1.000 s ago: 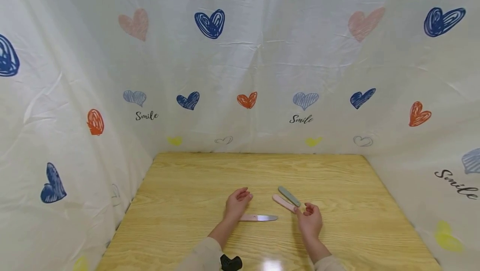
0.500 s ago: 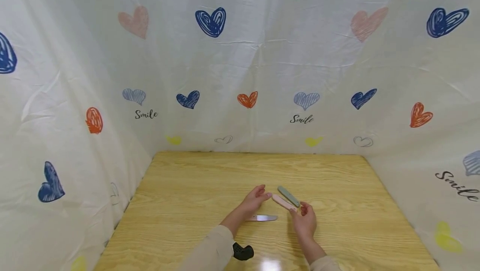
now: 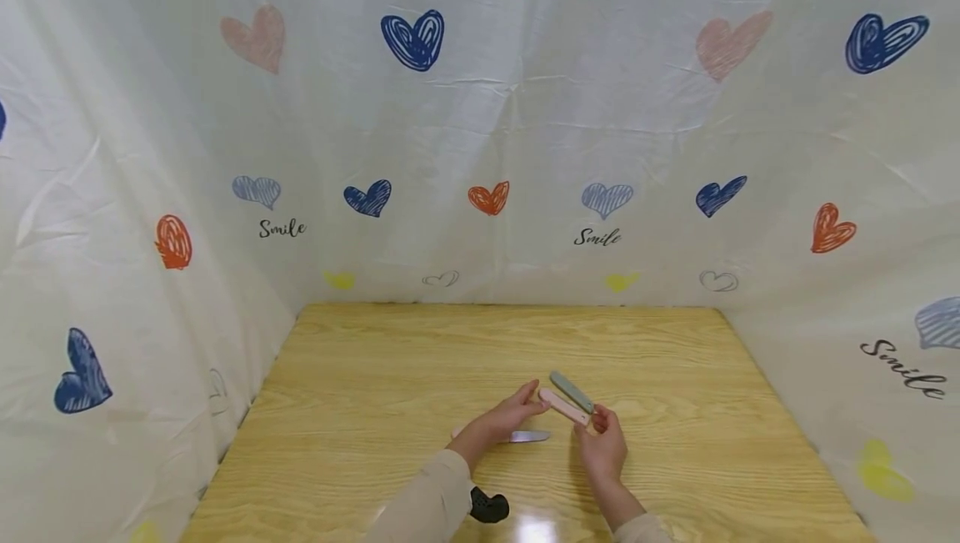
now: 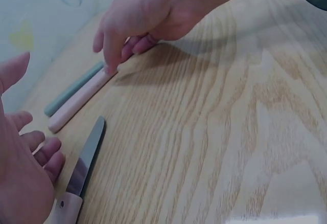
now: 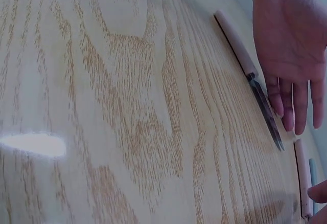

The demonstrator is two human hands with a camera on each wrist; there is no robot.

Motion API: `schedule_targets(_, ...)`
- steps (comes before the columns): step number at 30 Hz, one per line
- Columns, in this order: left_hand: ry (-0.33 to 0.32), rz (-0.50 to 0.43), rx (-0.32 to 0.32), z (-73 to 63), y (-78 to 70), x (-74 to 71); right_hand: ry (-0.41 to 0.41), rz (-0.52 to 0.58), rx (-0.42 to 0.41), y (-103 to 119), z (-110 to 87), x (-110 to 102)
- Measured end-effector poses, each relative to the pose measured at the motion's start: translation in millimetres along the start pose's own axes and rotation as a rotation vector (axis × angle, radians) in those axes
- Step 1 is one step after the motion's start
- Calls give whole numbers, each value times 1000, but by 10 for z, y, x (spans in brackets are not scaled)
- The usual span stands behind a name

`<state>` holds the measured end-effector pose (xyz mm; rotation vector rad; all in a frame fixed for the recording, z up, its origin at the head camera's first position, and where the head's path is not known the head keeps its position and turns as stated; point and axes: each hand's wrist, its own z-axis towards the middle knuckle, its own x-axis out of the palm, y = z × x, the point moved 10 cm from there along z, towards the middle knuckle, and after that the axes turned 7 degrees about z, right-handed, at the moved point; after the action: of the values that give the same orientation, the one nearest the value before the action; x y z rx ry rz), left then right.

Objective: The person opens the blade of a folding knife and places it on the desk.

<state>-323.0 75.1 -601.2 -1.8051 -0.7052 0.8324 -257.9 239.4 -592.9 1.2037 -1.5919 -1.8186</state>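
Note:
A knife with a pink handle lies on the table, its blade (image 3: 529,436) pointing right and my left forearm crossing over its handle. Beyond it lie two slim strips side by side, a pink strip (image 3: 562,407) with a small hole near one end and a grey-green strip (image 3: 571,391). My right hand (image 3: 603,447) pinches the near end of the pink strip between thumb and fingertips. With fingers extended and relaxed, my left hand (image 3: 513,416) is at the pink strip's far end; in the left wrist view its fingers (image 4: 47,152) are beside the blade.
The wooden table (image 3: 390,359) meets a white curtain (image 3: 420,134) printed with hearts at its back and sides. A black wrist-worn device (image 3: 489,506) shows beside the left sleeve, and a bright glare spot (image 3: 537,528) lies near the front.
My left hand has moved right, from above the knife handle to the far end of the pink strip. My right hand has shifted slightly left at the strip's near end. Both strips stay in place.

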Motion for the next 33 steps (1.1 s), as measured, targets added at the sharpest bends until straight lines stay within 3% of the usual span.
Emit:
schedule_targets(7, -11, 119, 8, -28, -70, 42, -22, -49, -30, 1, 9, -16)
schedule_targets(11, -32, 132, 6, -43, -96, 43, -26, -57, -42, 3, 19, -11)
schedule_targets(17, -54, 41, 33, -38, -88, 34, -13, -44, -54, 22, 3, 19)
schedule_targets(23, -136, -41, 59, -53, -116, 35, 58, -38, -65, 26, -45, 132)
schedule_targets(30, -202, -74, 59, -47, -94, 23, 160, -158, -223, 126, -81, 252)
schedule_targets(33, -209, -80, 63, -49, -91, 13, 198, -159, -247, 146, -74, 270)
